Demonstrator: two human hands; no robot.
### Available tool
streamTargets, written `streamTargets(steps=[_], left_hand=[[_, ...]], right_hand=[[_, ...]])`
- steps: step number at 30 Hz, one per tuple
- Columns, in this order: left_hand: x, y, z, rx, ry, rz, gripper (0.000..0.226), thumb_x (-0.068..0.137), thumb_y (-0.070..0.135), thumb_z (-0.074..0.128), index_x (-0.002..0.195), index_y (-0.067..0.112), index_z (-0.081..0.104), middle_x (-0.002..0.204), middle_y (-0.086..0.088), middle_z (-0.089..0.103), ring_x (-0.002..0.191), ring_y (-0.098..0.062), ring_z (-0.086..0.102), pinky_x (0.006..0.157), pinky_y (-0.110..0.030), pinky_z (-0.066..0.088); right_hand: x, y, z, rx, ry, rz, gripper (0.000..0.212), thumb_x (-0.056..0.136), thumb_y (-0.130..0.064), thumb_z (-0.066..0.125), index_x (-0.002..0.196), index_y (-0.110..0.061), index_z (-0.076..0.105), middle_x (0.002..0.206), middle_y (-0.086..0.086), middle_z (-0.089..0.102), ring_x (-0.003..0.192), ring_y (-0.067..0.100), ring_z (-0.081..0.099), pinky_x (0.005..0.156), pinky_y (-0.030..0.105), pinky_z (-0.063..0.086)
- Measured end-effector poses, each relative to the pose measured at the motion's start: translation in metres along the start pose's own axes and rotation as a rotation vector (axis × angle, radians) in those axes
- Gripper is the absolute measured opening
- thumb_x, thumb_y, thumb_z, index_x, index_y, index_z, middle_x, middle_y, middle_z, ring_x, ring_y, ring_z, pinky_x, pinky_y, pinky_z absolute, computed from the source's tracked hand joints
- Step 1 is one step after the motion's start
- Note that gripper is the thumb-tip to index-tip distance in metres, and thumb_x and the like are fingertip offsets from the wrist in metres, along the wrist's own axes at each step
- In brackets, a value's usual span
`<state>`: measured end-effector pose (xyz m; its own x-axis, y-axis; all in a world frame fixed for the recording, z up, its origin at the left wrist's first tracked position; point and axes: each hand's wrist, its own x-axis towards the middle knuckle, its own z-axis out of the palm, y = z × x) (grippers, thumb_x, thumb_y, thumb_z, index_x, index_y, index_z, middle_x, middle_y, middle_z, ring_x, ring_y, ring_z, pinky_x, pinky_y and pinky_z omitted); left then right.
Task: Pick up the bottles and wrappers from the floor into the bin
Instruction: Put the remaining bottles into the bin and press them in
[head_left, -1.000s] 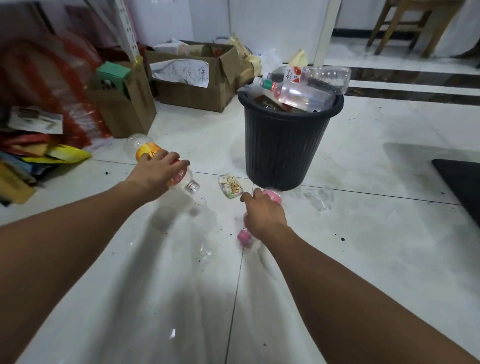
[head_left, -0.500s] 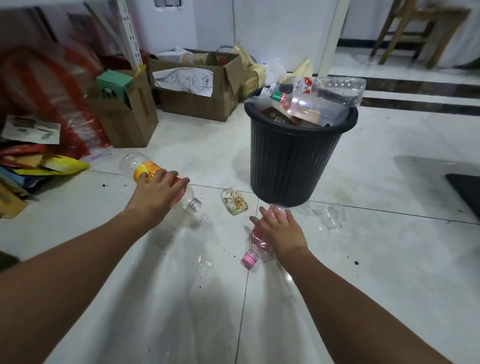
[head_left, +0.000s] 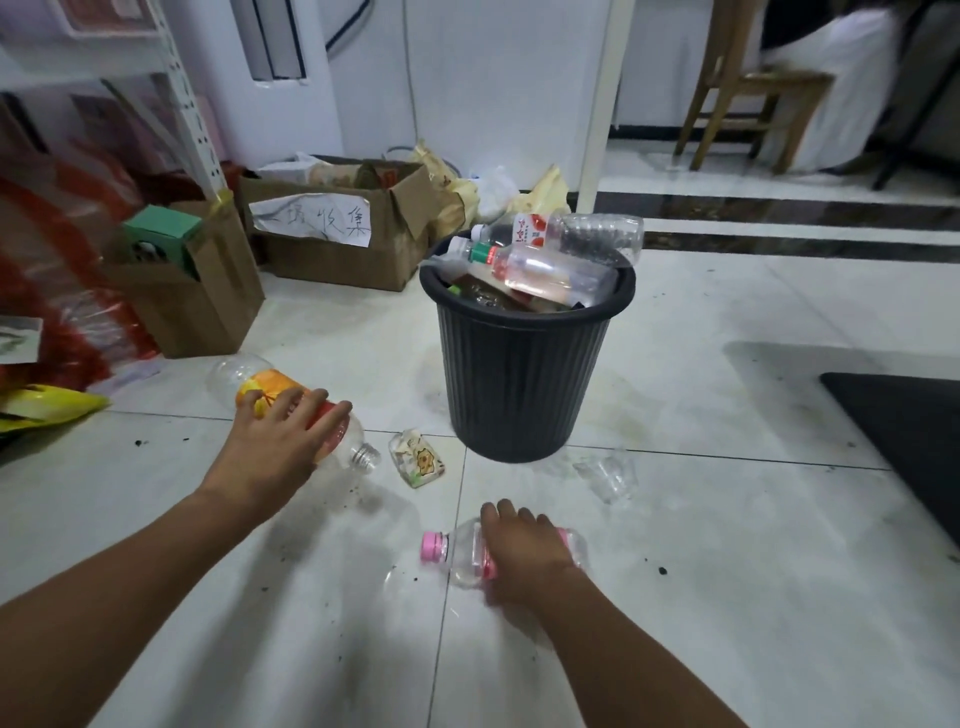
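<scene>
A black ribbed bin (head_left: 524, 384) stands on the white tiled floor, piled to the rim with clear bottles (head_left: 550, 270). My left hand (head_left: 275, 447) lies on top of an uncapped clear bottle with an orange label (head_left: 260, 387), fingers wrapped over it. My right hand (head_left: 524, 556) grips a clear bottle with a pink cap (head_left: 457, 551) lying on its side. Between the hands lies a small clear wrapper with a yellow print (head_left: 418, 458). A crumpled clear plastic cup (head_left: 608, 474) rests right of the bin's base.
Cardboard boxes (head_left: 332, 244) and a smaller box (head_left: 192, 291) stand at the back left beside red and yellow bags (head_left: 47, 405). A dark mat (head_left: 909, 441) lies on the right. A wooden chair (head_left: 753, 98) stands far back right. Dark crumbs dot the tiles.
My right hand has closed around the pink-capped bottle, which has turned crosswise and sits nearer me. My left hand stays on the orange-label bottle. The view has tilted up.
</scene>
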<state>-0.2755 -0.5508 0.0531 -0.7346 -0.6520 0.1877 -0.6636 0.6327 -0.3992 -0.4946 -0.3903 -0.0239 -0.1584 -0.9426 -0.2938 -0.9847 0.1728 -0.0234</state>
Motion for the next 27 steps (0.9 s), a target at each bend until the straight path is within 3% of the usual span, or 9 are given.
streamTargets(steps=[4, 9, 13, 17, 21, 27], left_hand=[[0.032, -0.01, -0.04, 0.052, 0.001, -0.031, 0.085, 0.041, 0.014, 0.091, 0.121, 0.013, 0.063, 0.115, -0.016, 0.064, 0.101, -0.037, 0.062, 0.08, -0.053, 0.042], [0.08, -0.021, -0.08, 0.058, 0.012, -0.079, 0.083, 0.058, 0.027, 0.086, 0.133, 0.018, 0.052, 0.124, -0.012, 0.058, 0.111, -0.036, 0.055, 0.088, -0.055, 0.04], [0.126, -0.023, -0.124, -0.027, 0.047, -0.129, 0.081, 0.064, 0.033, 0.082, 0.136, 0.018, 0.048, 0.127, -0.011, 0.055, 0.113, -0.037, 0.053, 0.09, -0.055, 0.039], [0.157, -0.016, -0.165, -0.086, 0.073, -0.141, 0.079, 0.077, 0.041, 0.069, 0.145, 0.023, 0.033, 0.139, -0.006, 0.045, 0.124, -0.031, 0.044, 0.099, -0.051, 0.035], [0.17, -0.004, -0.197, -0.114, 0.041, -0.162, 0.078, 0.085, 0.046, 0.058, 0.15, 0.027, 0.018, 0.147, -0.002, 0.033, 0.132, -0.027, 0.034, 0.104, -0.047, 0.03], [0.171, 0.017, -0.232, -0.196, 0.022, -0.201, 0.074, 0.086, 0.044, 0.057, 0.148, 0.025, 0.022, 0.143, -0.003, 0.037, 0.127, -0.028, 0.038, 0.1, -0.045, 0.033]], right_hand=[[-0.004, 0.027, -0.049, 0.032, 0.107, -0.015, 0.08, 0.076, -0.026, 0.075, 0.14, -0.01, 0.03, 0.134, 0.011, 0.046, 0.12, 0.031, 0.049, 0.098, 0.041, 0.04], [-0.004, 0.048, -0.122, 0.192, 0.216, -0.025, 0.063, 0.075, -0.034, 0.073, 0.124, -0.014, 0.039, 0.121, 0.007, 0.052, 0.108, 0.027, 0.054, 0.085, 0.036, 0.043], [-0.006, 0.075, -0.181, 0.262, 0.199, -0.001, 0.061, 0.076, -0.048, 0.07, 0.119, -0.016, 0.041, 0.116, 0.005, 0.058, 0.103, 0.027, 0.058, 0.079, 0.033, 0.042], [-0.011, 0.094, -0.225, 0.314, 0.168, 0.0, 0.062, 0.075, -0.051, 0.069, 0.12, -0.018, 0.041, 0.116, 0.003, 0.061, 0.1, 0.026, 0.06, 0.072, 0.029, 0.038], [-0.014, 0.109, -0.265, 0.328, 0.178, -0.004, 0.071, 0.075, -0.054, 0.068, 0.129, -0.019, 0.038, 0.118, 0.002, 0.061, 0.101, 0.024, 0.061, 0.072, 0.028, 0.041], [-0.029, 0.129, -0.314, 0.291, 0.285, 0.069, 0.072, 0.074, -0.053, 0.069, 0.129, -0.018, 0.039, 0.124, 0.004, 0.059, 0.108, 0.027, 0.06, 0.083, 0.034, 0.045]])
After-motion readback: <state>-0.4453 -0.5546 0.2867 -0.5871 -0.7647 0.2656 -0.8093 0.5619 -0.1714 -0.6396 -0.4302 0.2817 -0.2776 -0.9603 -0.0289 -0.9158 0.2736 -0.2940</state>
